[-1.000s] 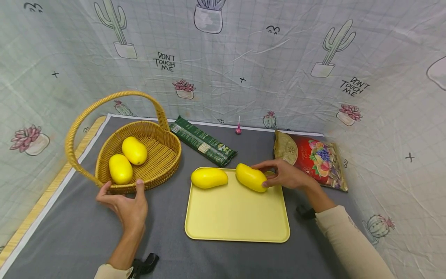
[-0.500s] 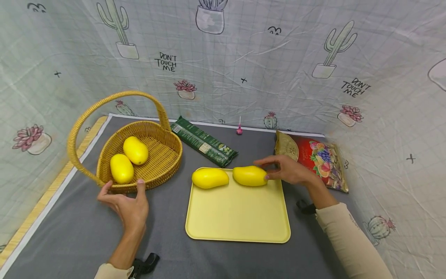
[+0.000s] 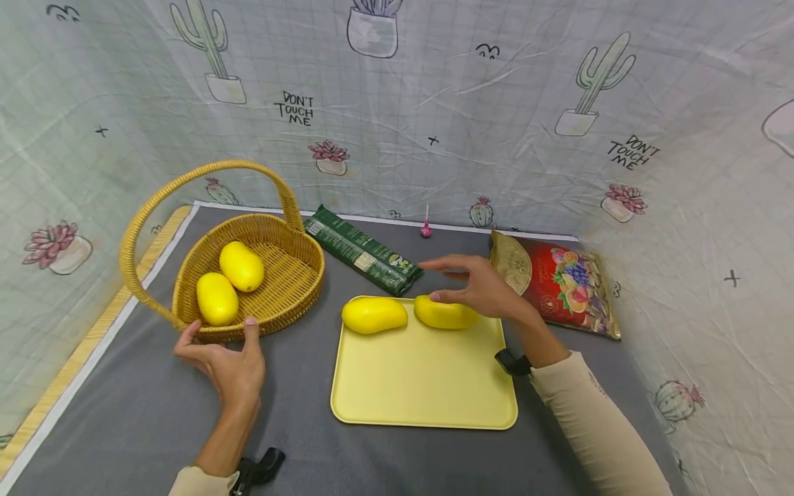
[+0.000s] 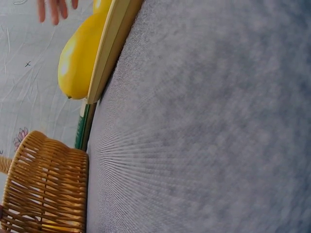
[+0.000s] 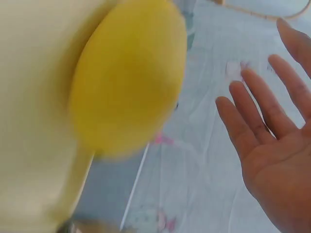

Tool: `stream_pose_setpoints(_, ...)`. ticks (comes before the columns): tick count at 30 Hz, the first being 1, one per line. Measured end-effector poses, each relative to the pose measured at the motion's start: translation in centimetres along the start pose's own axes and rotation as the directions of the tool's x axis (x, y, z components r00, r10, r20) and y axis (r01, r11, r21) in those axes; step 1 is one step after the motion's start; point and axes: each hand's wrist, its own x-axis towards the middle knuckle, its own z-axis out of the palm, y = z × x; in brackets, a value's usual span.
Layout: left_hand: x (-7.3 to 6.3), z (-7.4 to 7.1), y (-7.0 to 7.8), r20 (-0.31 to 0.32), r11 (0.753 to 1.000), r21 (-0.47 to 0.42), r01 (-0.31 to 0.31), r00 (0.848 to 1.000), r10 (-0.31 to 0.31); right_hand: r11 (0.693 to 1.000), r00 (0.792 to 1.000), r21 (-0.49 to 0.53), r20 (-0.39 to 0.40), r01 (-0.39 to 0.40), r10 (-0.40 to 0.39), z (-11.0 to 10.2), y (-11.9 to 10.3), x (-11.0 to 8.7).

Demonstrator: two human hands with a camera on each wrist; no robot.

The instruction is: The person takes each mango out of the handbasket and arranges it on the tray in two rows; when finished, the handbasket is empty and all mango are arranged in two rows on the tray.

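In the head view my left hand grips the near rim of a wicker basket, thumb and fingers spread apart along it. Two yellow mangoes lie inside the basket. A yellow tray carries two more, a left mango and a right mango, side by side along its far edge. Over the right mango hovers my right hand, holding nothing. Seen by the right wrist camera, the fingers are spread, with a gap between them and the mango.
Behind the tray lies a long green packet. A pink lollipop lies near the back edge of the grey cloth. On the right is a red and gold candy bag. A printed curtain hangs around the table.
The right mango was turned from slanting to nearly level, alongside the left one. My right hand let go of it, then lifted and moved left above it. My left hand stayed put.
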Motion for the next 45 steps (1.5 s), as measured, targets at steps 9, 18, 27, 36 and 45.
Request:
stream_pose_setpoints(9, 0.0, 0.0, 0.0, -0.004, 1.000, 0.000, -0.002, 1.000, 0.002, 0.990, 0.992, 0.085, -0.068, 0.110, -0.104, 4.4, -2.6, 4.3)
stream_pose_setpoints(18, 0.0, 0.0, -0.2, -0.010, 1.000, 0.002, -0.001, 1.000, 0.001, 0.973, 0.990, 0.190, -0.073, 0.133, -0.121, 8.6, -5.4, 8.9)
stream_pose_setpoints(27, 0.1, -0.1, -0.3, 0.002, 1.000, 0.015, 0.001, 1.000, -0.001, 0.963, 0.987, 0.219, -0.077, 0.155, -0.141, 12.8, -7.2, 12.4)
stream_pose_setpoints(36, 0.1, -0.2, -0.3, 0.014, 1.000, 0.018, -0.005, 1.000, 0.004, 0.978, 0.990, 0.164, -0.077, 0.128, -0.117, 16.4, -8.5, 15.7)
stream_pose_setpoints(45, 0.2, -0.3, -0.4, 0.032, 1.000, 0.015, -0.011, 0.999, 0.011, 0.994, 0.997, 0.091, -0.059, 0.063, -0.057, 18.9, -9.8, 18.6)
